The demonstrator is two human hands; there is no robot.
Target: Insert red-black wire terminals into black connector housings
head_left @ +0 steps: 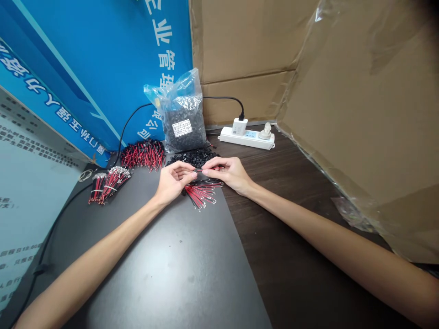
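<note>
My left hand [174, 182] is closed in a pinch around a small dark piece, which looks like a black connector housing and is mostly hidden by the fingertips. My right hand [232, 174] pinches a thin red-and-black wire [200, 171], whose end runs across the small gap to the left fingertips. Below the hands, a loose bundle of red and black wires [201, 195] with bright metal ends fans out on the dark mat. Just behind the hands spreads a heap of small black connector housings [194, 158].
A clear bag [183, 121] of black parts stands behind the heap. To its left lie a pile of red-and-black wires [144, 154] and tied wire bundles [115, 181]. A white power strip [247, 138] sits at back right. Cardboard walls [363, 114] enclose the right.
</note>
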